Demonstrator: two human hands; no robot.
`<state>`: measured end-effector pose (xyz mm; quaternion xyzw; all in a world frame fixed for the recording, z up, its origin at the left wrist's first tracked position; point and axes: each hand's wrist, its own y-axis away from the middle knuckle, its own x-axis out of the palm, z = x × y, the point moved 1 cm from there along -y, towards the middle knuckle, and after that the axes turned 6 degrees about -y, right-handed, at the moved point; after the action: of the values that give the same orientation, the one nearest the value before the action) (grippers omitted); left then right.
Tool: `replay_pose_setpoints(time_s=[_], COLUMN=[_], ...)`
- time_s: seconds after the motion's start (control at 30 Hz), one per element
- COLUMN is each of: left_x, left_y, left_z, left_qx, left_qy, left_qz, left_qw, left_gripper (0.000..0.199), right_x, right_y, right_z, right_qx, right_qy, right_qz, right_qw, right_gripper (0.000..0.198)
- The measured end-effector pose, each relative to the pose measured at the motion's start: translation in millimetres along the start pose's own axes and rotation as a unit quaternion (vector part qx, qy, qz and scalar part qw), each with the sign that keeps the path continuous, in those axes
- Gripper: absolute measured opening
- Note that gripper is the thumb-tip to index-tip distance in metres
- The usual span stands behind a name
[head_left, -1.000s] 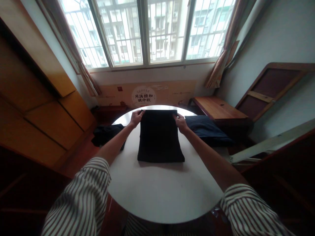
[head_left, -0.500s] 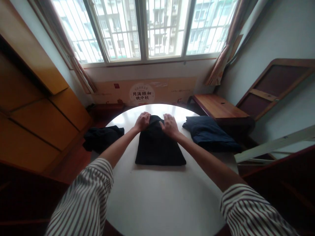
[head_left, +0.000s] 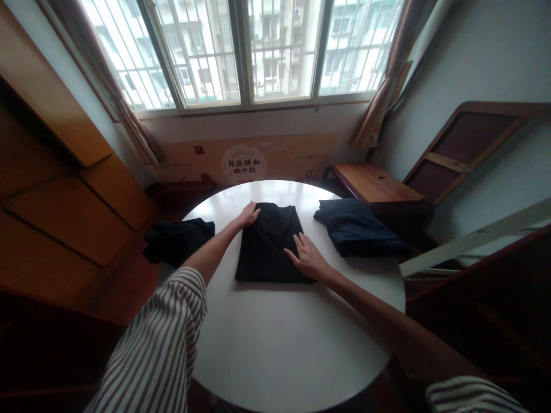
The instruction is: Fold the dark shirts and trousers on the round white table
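Note:
A folded black garment (head_left: pixel 267 252) lies flat in the middle of the round white table (head_left: pixel 275 338); its exact kind cannot be told. My left hand (head_left: pixel 248 215) rests on its far left corner, fingers stretched out. Along the garment's right side lies my right hand (head_left: pixel 309 259), open, with the thumb apart from the fingers and the fingertips on the cloth. Some creases run across the upper part of the fabric.
On the table's left edge sits a crumpled black cloth (head_left: pixel 178 240). A folded navy garment (head_left: pixel 359 228) lies at the right edge. Beyond are a low wooden table (head_left: pixel 374 182), orange-brown cabinets (head_left: pixel 55 218) and a barred window (head_left: pixel 275 51).
My right hand has moved from the garment's far end toward me along its right side. The far end now lies flatter and wider. My left hand has stayed near the far left corner.

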<state>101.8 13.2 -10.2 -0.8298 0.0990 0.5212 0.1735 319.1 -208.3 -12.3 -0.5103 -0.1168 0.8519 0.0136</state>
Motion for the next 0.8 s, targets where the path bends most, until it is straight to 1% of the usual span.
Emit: replay_pose_setpoints(time_s=[0.07, 0.1, 0.17, 0.23, 0.27, 0.33, 0.43, 0.53, 0.6, 0.67, 0.73, 0.8], left_x=[-3.4, -5.1, -8.3, -10.6, -11.3, -11.3, -7.4, 1.8, 10.3, 19.0, 26.0, 30.3], left_y=[3.4, 5.4, 8.6, 9.2, 8.2, 4.4, -4.3, -13.8, -20.3, -26.9, -33.5, -39.3], left_z=[2.1, 2.4, 0.7, -4.2, -7.9, -17.3, -35.8, -59.3, -76.1, -90.8, -100.5, -104.3], left_qx=[-0.007, -0.004, 0.016, 0.042, 0.054, 0.079, 0.116, 0.154, 0.176, 0.189, 0.192, 0.186], left_qy=[0.006, 0.009, 0.016, 0.022, 0.024, 0.027, 0.025, 0.019, 0.015, 0.010, 0.001, -0.009], left_qz=[-0.037, -0.053, -0.074, -0.081, -0.080, -0.072, -0.048, -0.019, 0.002, 0.019, 0.033, 0.041], left_qw=[0.999, 0.999, 0.997, 0.996, 0.995, 0.994, 0.992, 0.988, 0.984, 0.982, 0.981, 0.982], left_gripper=[0.045, 0.042, 0.036, 0.032, 0.031, 0.031, 0.031, 0.031, 0.030, 0.030, 0.030, 0.031], right_x=[-10.1, -14.9, -21.4, -22.1, -20.6, -15.8, -10.9, -11.0, -12.1, -13.3, -14.6, -16.1], right_y=[-5.3, -10.7, -24.6, -38.1, -43.4, -50.3, -52.1, -48.8, -46.4, -44.4, -42.9, -41.4], right_z=[-5.2, -7.5, -10.8, -12.2, -12.3, -12.6, -14.6, -17.3, -17.8, -17.3, -16.4, -16.4], right_qx=[0.016, 0.037, 0.097, 0.152, 0.170, 0.185, 0.183, 0.185, 0.191, 0.198, 0.207, 0.223], right_qy=[-0.076, -0.123, -0.209, -0.268, -0.284, -0.300, -0.303, -0.313, -0.324, -0.337, -0.362, -0.408], right_qz=[-0.036, -0.046, -0.048, -0.039, -0.035, -0.030, -0.042, -0.051, -0.049, -0.045, -0.035, -0.020], right_qw=[0.996, 0.991, 0.972, 0.951, 0.943, 0.935, 0.934, 0.930, 0.925, 0.919, 0.908, 0.885], right_gripper=[0.056, 0.049, 0.040, 0.035, 0.031, 0.025, 0.018, 0.012, 0.011, 0.014, 0.023, 0.037])
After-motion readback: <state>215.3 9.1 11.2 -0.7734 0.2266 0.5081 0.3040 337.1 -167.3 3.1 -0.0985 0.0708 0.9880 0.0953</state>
